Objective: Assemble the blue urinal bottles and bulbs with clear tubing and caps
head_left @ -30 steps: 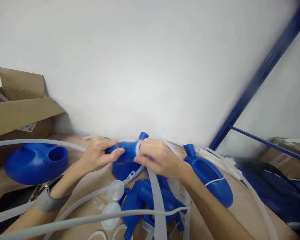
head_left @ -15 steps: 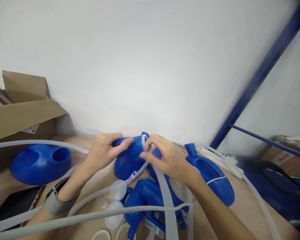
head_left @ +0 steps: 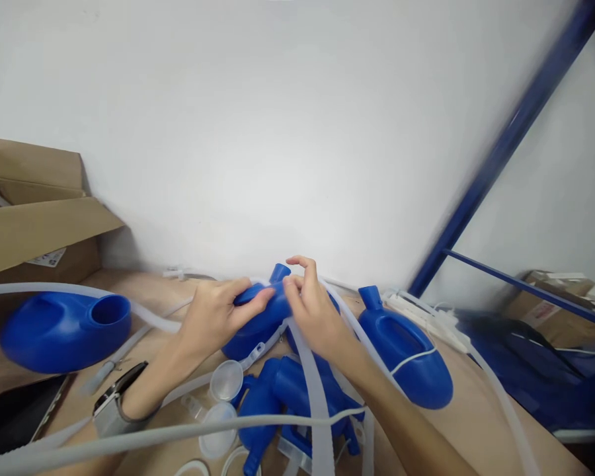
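Observation:
A blue plastic bottle lies tilted in the middle of the bench, between my hands. My left hand grips its wide neck from the left, thumb on top. My right hand presses thumb and fingers on the neck's mouth end, with one finger raised. The mouth itself is hidden behind those fingers. Just nearer lie more blue bottles, partly overlapping, and a round translucent cap on a strap. A flat translucent tube passes below my right hand.
At left stands a blue bottle near an open cardboard box and a dark flat device. Another blue bottle lies at right beside a white power strip. A pale cable crosses the foreground. A blue metal post slants at right.
The bottle between my hands has turned, so its white-ringed mouth no longer shows. My right hand has shifted onto the neck end and lifted a finger. The camera view has moved slightly right.

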{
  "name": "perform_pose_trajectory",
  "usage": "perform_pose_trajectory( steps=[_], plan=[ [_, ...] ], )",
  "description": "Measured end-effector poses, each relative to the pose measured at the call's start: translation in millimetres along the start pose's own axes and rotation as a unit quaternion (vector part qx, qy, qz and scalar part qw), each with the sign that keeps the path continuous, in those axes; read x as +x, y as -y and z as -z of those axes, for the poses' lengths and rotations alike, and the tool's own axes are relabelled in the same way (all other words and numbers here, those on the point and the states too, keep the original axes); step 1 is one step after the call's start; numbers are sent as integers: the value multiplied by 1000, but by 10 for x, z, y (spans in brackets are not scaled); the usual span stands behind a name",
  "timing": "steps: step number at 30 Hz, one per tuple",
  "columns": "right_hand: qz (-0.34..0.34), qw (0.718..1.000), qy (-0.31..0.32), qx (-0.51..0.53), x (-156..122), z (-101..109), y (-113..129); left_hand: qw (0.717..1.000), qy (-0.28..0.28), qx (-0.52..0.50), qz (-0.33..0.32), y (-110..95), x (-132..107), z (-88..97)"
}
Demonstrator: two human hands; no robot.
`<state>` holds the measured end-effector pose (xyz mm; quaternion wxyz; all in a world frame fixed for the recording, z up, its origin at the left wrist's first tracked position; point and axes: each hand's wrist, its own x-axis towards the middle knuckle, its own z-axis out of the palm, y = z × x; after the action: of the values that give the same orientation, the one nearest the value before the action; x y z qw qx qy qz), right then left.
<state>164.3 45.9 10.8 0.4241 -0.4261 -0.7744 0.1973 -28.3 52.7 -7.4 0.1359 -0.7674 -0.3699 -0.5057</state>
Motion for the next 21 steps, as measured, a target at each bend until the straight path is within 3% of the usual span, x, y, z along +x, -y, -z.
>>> perform_pose_trajectory(
  steps=[6,9,10,12,14,17,19,21],
  plan=[
    [13,999,-10,46,71,14,-102,999,-1,-40,-17,96,1,19],
    [4,990,-15,141,161,237,-264,996,58,-61,25,161,16,131],
    [9,990,-6,143,162,340,-301,995,72,-57,47,183,25,175],
    [35,991,-54,117,68,561,-310,992,75,-35,94,248,55,264],
    [53,991,-96,73,-181,770,-231,988,63,-9,139,368,101,355],
    [94,988,-86,-87,-771,993,-65,970,62,34,232,700,213,475],
    [116,972,-55,-198,-1167,1030,-33,960,72,49,267,1001,317,504],
    [127,968,-16,-218,-1450,954,-121,948,154,46,276,1315,419,454]
  ],
)
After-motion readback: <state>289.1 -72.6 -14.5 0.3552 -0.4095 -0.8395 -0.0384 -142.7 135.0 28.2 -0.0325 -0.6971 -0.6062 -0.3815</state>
